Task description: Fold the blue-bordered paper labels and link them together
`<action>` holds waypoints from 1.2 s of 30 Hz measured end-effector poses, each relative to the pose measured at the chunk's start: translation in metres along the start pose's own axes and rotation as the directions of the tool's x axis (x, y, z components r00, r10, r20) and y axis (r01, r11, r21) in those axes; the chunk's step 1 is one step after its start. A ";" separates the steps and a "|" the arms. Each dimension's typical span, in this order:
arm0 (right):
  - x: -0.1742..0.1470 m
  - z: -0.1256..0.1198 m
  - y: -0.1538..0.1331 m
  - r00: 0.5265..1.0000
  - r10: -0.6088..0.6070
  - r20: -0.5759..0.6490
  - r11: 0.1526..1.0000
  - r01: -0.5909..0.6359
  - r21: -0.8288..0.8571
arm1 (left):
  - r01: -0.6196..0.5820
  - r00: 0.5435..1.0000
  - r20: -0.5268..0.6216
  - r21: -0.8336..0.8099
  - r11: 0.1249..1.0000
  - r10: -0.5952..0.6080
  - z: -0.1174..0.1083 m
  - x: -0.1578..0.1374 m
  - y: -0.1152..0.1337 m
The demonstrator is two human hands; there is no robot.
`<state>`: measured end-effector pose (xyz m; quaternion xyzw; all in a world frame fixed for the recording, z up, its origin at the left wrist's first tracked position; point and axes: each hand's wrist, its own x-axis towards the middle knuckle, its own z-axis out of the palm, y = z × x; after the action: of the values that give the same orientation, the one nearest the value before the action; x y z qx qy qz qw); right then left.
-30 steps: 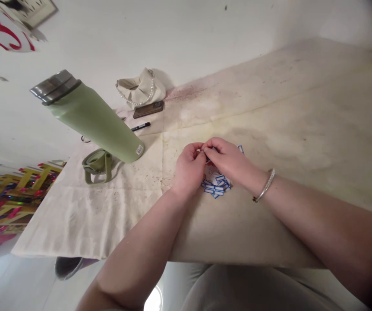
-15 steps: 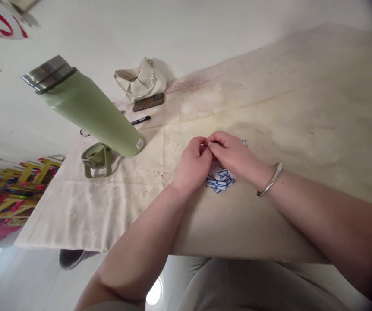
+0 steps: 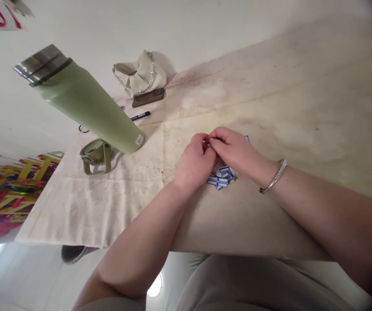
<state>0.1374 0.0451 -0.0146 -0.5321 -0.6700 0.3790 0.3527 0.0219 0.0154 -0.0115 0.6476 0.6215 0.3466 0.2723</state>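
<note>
My left hand [image 3: 196, 160] and my right hand [image 3: 229, 149] meet over the table, fingertips pinched together. Between the fingers a sliver of white and blue shows; it looks like part of a small label, mostly hidden by the fingers. Just below the hands lies a loose pile of small white labels with blue borders [image 3: 220, 179]. Another blue-edged label [image 3: 247, 138] peeks out beyond my right hand. A silver bangle [image 3: 275, 178] circles my right wrist.
On the cloth-covered table [image 3: 134, 207], a tall green tumbler [image 3: 92, 106] stands at the left, a green lid with a handle [image 3: 96, 157] beside it. Behind are a black marker [image 3: 141, 115], a phone [image 3: 148, 98] and a cream handbag [image 3: 140, 75] against the wall.
The view has shifted slightly. Both hands stay together, with only small finger movements; the label pile looks the same.
</note>
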 end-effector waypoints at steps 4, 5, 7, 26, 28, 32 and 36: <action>0.000 -0.001 -0.002 1.000 0.000 0.009 1.000 0.000 -0.018 | -0.003 1.000 0.000 0.020 1.000 0.003 -0.001 -0.001 0.003; 0.000 -0.002 -0.002 1.000 -0.003 0.013 1.000 0.003 -0.023 | -0.004 1.000 0.000 0.026 1.000 0.004 -0.001 -0.001 0.003; -0.001 -0.002 -0.003 1.000 -0.005 0.014 1.000 0.005 -0.025 | -0.003 1.000 0.001 0.039 0.999 0.003 -0.001 -0.002 0.003; -0.002 -0.002 -0.002 1.000 -0.013 0.013 0.999 0.014 -0.052 | -0.012 1.000 0.008 0.138 0.990 0.011 -0.001 -0.006 0.010; -0.002 -0.002 -0.002 1.000 -0.020 0.011 0.998 0.021 -0.055 | -0.014 1.000 0.015 0.146 0.989 0.011 -0.001 -0.007 0.012; -0.002 -0.002 -0.002 0.999 -0.032 0.004 0.998 0.032 -0.062 | -0.010 0.999 0.039 0.193 0.981 0.003 -0.002 -0.009 0.017; -0.003 -0.003 -0.004 1.000 -0.019 0.019 0.997 0.021 -0.079 | -0.001 0.998 0.055 0.215 0.977 -0.012 -0.003 -0.011 0.022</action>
<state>0.1392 0.0416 -0.0095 -0.5354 -0.6930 0.3534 0.3288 0.0330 0.0024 0.0064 0.6810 0.6492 0.2584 0.2191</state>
